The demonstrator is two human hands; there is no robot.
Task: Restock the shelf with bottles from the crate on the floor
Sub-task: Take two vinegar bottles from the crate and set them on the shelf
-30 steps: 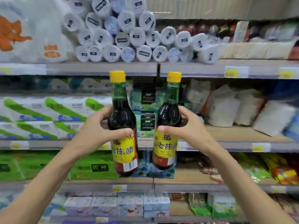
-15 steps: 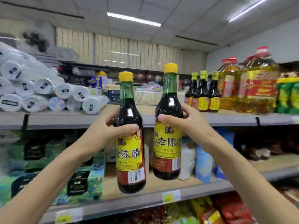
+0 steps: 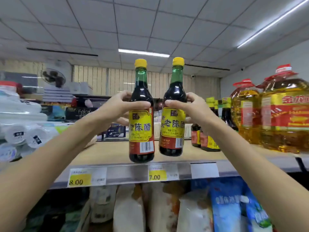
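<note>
I hold two dark vinegar bottles with yellow caps and yellow-red labels up in front of the top shelf [image 3: 117, 153]. My left hand [image 3: 117, 106] grips the left bottle [image 3: 141, 129] around its shoulder. My right hand [image 3: 189, 108] grips the right bottle [image 3: 173, 124] the same way. Both bottles hang upright over the shelf's front edge, side by side and almost touching. The bottoms hover just above the wooden shelf board. The crate is out of view.
Several matching vinegar bottles [image 3: 209, 131] stand on the shelf to the right, beside big cooking-oil jugs [image 3: 284, 114]. White rolled packs [image 3: 21, 131] fill the shelf's left end. Price tags [image 3: 80, 179] line the rail. Bagged goods [image 3: 167, 206] fill the shelf below.
Both hands have risen with the bottles from the lower shelves to the top shelf, and my view has tilted up toward the ceiling. The grips are unchanged.
</note>
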